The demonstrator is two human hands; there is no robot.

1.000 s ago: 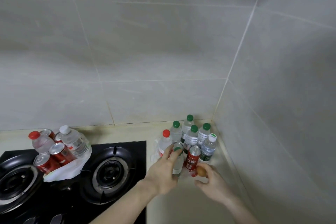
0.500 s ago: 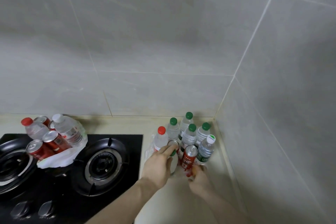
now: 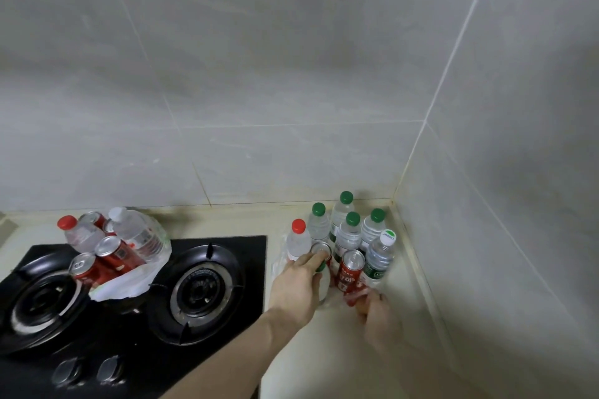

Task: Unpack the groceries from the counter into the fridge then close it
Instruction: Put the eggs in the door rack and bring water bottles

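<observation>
Grey tiled wall (image 3: 291, 74) behind and to the right of everything. Left of the wall corner, a black two-burner gas hob (image 3: 136, 311) set into the cream counter (image 3: 324, 359). On the hob's far left burner, a white plastic bag (image 3: 129, 282) slumped open, filled with red drink cans (image 3: 115, 253) and clear water bottles (image 3: 139, 233), one of them red-capped. Tucked into the wall corner, on the counter, a cluster of upright water bottles: four green-capped bottles (image 3: 348, 233), one red-capped bottle (image 3: 297, 238) nearest the hob, one white-capped bottle (image 3: 377, 257) nearest the right wall. At the front of that cluster, two cans: a red can (image 3: 350, 272) standing free, and a second can (image 3: 321, 251) seen mostly from its silver top. Left hand (image 3: 298, 288) reached in from the hob side, fingers curled round that second can. Right hand (image 3: 377, 317) low on the counter before the red can, fingers closed on something small and reddish, too blurred to name.
</observation>
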